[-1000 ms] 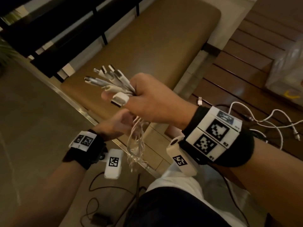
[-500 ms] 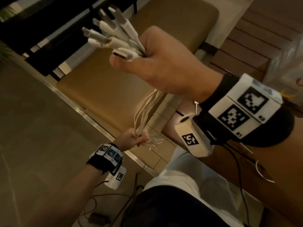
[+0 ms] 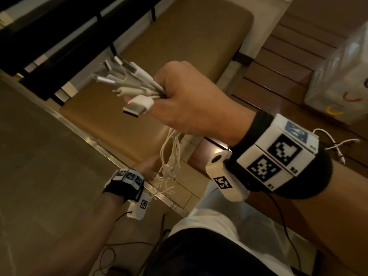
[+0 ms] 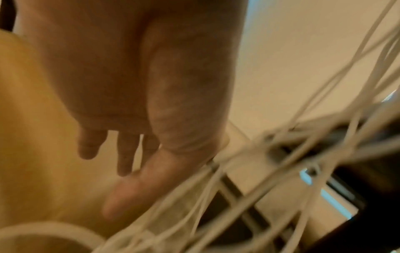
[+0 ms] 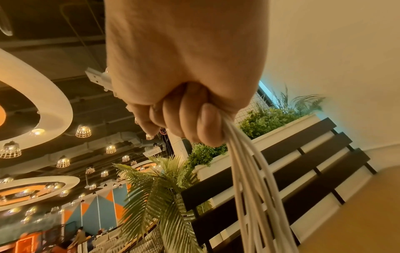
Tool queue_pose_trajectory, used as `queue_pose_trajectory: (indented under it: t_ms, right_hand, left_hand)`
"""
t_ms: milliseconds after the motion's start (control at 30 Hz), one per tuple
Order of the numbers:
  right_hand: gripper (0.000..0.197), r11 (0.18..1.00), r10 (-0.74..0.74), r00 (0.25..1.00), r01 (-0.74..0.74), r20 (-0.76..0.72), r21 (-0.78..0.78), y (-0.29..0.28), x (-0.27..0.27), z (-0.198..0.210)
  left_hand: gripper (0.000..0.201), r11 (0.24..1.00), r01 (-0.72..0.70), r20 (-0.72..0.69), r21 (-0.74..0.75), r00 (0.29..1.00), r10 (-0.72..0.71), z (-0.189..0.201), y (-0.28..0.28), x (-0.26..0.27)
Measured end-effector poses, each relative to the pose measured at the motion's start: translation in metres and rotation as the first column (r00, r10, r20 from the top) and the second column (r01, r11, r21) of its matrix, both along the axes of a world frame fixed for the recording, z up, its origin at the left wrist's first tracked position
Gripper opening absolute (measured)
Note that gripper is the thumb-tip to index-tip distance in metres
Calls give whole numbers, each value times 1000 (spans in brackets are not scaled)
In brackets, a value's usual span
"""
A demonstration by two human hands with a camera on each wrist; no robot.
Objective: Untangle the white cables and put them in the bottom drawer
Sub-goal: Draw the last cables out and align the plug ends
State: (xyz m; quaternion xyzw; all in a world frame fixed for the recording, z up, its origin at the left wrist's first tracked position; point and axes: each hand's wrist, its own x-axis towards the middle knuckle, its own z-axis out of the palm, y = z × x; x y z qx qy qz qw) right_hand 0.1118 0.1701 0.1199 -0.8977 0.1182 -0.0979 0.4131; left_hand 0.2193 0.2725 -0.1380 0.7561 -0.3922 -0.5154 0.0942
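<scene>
My right hand grips a bundle of white cables in a fist, held up over the bench. Their plug ends fan out to the left past my thumb. The cords hang down from the fist in a loose tangle. In the right wrist view my curled fingers clamp the white cords. My left hand is low, beside the dangling ends. In the left wrist view its fingers are straight, and the blurred cables pass by the thumb, not held. No drawer is in view.
A brown padded bench lies under the hands, with dark slats behind it. At the right, another white cable lies on a wooden slatted surface near a clear plastic bag. Black wires trail on the floor by my legs.
My right hand has come down a little with the bundle. My left hand, which held the lower ends half a second ago, has let go and straightened its fingers.
</scene>
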Motion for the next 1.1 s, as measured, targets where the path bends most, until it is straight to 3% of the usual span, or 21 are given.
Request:
queue_pose_trajectory:
  t_ms: [67, 133, 167, 200, 267, 300, 367, 400, 467, 500, 567, 667, 700, 767, 833, 967, 1100]
  right_hand:
    - [52, 1000, -27, 1000, 28, -7, 13, -2, -3, -6]
    - [47, 997, -71, 997, 72, -34, 18, -4, -5, -15]
    - [42, 996, -83, 995, 84, -51, 17, -5, -7, -19]
    - [34, 996, -94, 994, 93, -64, -10, -6, -9, -22]
    - [19, 981, -140, 990, 136, -16, -141, -6, -14, -28]
    - [14, 969, -177, 984, 180, 32, -172, -7, -17, -30]
    - [16, 950, -271, 956, 284, 110, -130, -10, -24, -31]
    - [18, 943, -309, 943, 321, 124, -91, -12, -28, -32]
    - [20, 928, -360, 926, 368, 114, -52, -18, -37, -33]
    - [20, 924, -376, 922, 381, 93, -40, -20, -41, -34]
    - [22, 911, -411, 910, 410, 55, 34, -24, -48, -39]
    - [23, 866, -474, 878, 451, 66, 213, -30, -61, -47]
    - [25, 846, -486, 870, 447, 76, 291, -33, -67, -47]
    - [30, 806, -490, 869, 419, 74, 417, -35, -78, -44]
    - [39, 791, -489, 866, 389, 105, 473, -35, -88, -40]
    - [41, 752, -547, 826, 414, 134, 513, -32, -97, -38]
    - [46, 655, -597, 776, 327, 202, 681, -37, -107, -36]
  left_hand:
    - [45, 975, -38, -65, -221, 998, 24, 27, -12, 11]
    - [40, 868, -216, -231, -446, 965, 121, 52, -18, 19]
    - [37, 792, -356, -366, -497, 913, 180, 65, -19, 18]
    - [34, 703, -495, -544, -511, 819, 181, 79, -21, 15]
    - [28, 590, -671, -812, -449, 582, 45, 107, -26, 5]
    - [24, 567, -706, -871, -425, 489, -44, 121, -28, 0]
    - [19, 609, -681, -909, -408, 364, -202, 143, -29, -8]
    - [31, 634, -646, -902, -425, 364, -234, 150, -30, -12]
    - [45, 655, -512, -790, -556, 570, -225, 162, -36, -26]
    - [41, 666, -434, -705, -607, 681, -198, 166, -39, -32]
    - [34, 654, -335, -540, -679, 830, -136, 173, -45, -51]
    - [12, 576, -185, -295, -796, 950, -103, 178, -54, -77]
    - [12, 547, -125, -208, -828, 974, -93, 179, -57, -83]
    - [37, 500, 56, -8, -864, 992, -125, 170, -63, -88]
    - [54, 532, 88, 22, -842, 992, -128, 163, -68, -92]
    - [27, 477, -5, -71, -879, 990, -122, 160, -83, -99]
    - [23, 690, 149, -2, -709, 977, -213, 167, -101, -79]
